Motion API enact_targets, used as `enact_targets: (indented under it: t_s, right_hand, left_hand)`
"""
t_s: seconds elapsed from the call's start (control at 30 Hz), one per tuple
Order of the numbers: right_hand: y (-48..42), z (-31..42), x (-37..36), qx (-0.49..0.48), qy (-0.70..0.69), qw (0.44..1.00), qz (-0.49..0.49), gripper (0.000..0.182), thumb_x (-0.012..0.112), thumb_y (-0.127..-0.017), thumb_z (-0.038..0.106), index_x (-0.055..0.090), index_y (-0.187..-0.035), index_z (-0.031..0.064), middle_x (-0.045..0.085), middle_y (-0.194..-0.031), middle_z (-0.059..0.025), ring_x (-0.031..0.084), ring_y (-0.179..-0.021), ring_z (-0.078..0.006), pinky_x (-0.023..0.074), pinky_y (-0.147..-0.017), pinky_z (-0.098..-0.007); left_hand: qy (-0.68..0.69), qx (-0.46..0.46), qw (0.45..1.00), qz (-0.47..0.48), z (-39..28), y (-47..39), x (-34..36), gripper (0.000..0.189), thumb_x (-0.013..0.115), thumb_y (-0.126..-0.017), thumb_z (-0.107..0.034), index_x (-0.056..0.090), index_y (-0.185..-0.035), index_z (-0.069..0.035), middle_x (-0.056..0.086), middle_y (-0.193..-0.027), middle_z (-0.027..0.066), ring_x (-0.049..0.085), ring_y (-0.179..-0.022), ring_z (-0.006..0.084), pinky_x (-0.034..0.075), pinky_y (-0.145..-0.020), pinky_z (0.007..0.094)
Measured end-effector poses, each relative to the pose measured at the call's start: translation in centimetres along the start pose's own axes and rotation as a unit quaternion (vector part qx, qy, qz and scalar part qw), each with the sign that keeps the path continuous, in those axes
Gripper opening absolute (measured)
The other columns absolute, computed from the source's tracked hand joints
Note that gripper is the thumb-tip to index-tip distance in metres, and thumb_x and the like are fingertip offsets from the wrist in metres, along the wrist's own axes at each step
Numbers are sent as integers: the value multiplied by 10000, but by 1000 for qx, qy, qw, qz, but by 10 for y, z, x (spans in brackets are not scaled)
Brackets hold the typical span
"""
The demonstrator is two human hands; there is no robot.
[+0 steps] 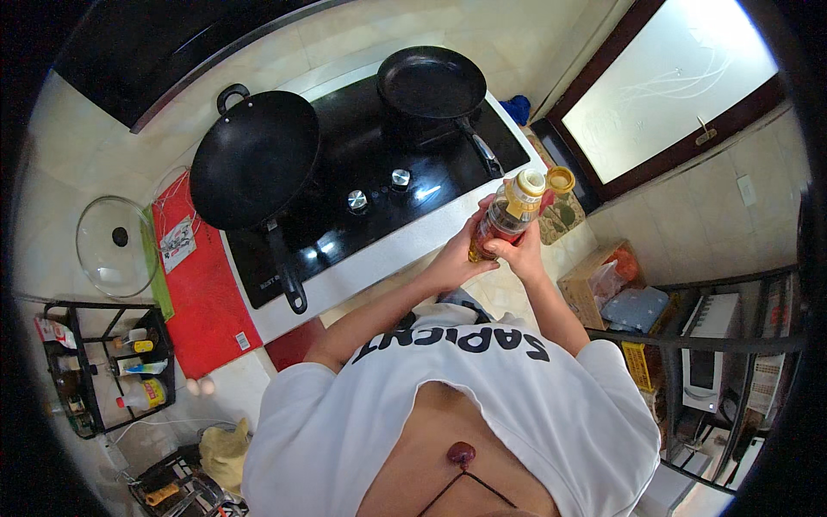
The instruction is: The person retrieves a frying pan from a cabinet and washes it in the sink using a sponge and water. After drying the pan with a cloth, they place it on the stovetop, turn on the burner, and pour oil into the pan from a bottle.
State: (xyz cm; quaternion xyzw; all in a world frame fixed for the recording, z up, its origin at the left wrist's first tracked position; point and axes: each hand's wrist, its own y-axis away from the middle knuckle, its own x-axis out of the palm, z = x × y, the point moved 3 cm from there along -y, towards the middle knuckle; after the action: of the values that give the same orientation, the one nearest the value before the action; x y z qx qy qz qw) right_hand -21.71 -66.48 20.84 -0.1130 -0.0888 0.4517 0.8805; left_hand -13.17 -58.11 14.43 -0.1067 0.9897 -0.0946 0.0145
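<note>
Both my hands are around a clear plastic bottle (510, 214) of yellowish liquid with a red label, above the stove's front right edge. My left hand (460, 257) grips its lower left side. From the other side, my right hand (524, 253) has its thumb across the front of the bottle. The yellow flip cap (561, 180) is swung open to the right, and the pale mouth of the bottle faces up. Just beyond the bottle, a black frying pan (431, 83) sits on the black glass cooktop (362, 145), its handle towards me. A black wok (257, 158) rests on the left burner.
Left of the stove lies a red mat (210, 291), with a glass lid (116, 245) behind it and a black rack of condiment bottles (106, 368) nearby. To the right are a cardboard box (585, 291), a black shelf rack (704, 342) and a frosted-glass door (672, 84).
</note>
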Motion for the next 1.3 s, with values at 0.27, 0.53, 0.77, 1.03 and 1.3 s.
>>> enact_targets:
  t_s: [0.27, 0.53, 0.77, 1.03, 1.3]
  right_hand:
    - [-15, -11, -36, 12, -17, 999, 35, 840, 840, -601, 293, 355, -1235, 29, 547, -1154, -116, 560, -1062, -241, 439, -928, -383]
    - [-15, -26, -86, 19, 9, 999, -36, 602, 776, -652, 130, 462, -1156, 31, 570, -1090, -87, 556, -1011, -178, 427, -905, -340]
    - [-9, -24, -112, 17, 16, 989, -147, 488, 708, -690, 34, 454, -1107, 25, 593, -1032, -103, 578, -976, -211, 446, -881, -350]
    - [-7, -63, -102, 44, 17, 991, -122, 592, 730, -688, 17, 397, -1177, 41, 557, -1090, -97, 563, -995, -186, 450, -884, -339]
    - [-14, -95, -12, 107, 4, 993, 59, 626, 778, -661, 136, 457, -1181, -1, 572, -1095, -95, 563, -998, -162, 443, -870, -324]
  left_hand:
    - [3, -39, 999, 19, 11, -34, 10, 930, 777, -684, -171, 168, -1367, -6, 394, -1318, 158, 416, -1217, 257, 329, -1019, 379]
    - [26, -50, 998, 37, 19, -67, 19, 843, 769, -694, -201, 244, -1331, -31, 388, -1309, 157, 389, -1236, 238, 304, -1036, 378]
    - [222, -298, 914, -161, 68, -65, -7, 307, 571, -872, -224, 436, -1083, -46, 554, -1059, 97, 554, -953, 182, 445, -825, 332]
    - [67, -173, 982, -25, 67, -66, 9, 641, 656, -776, -189, 307, -1295, -51, 415, -1283, 146, 449, -1152, 229, 404, -917, 387]
    - [-126, -23, 977, -170, 69, -18, -19, 814, 761, -668, -133, 289, -1322, -21, 471, -1247, 176, 471, -1169, 291, 383, -973, 368]
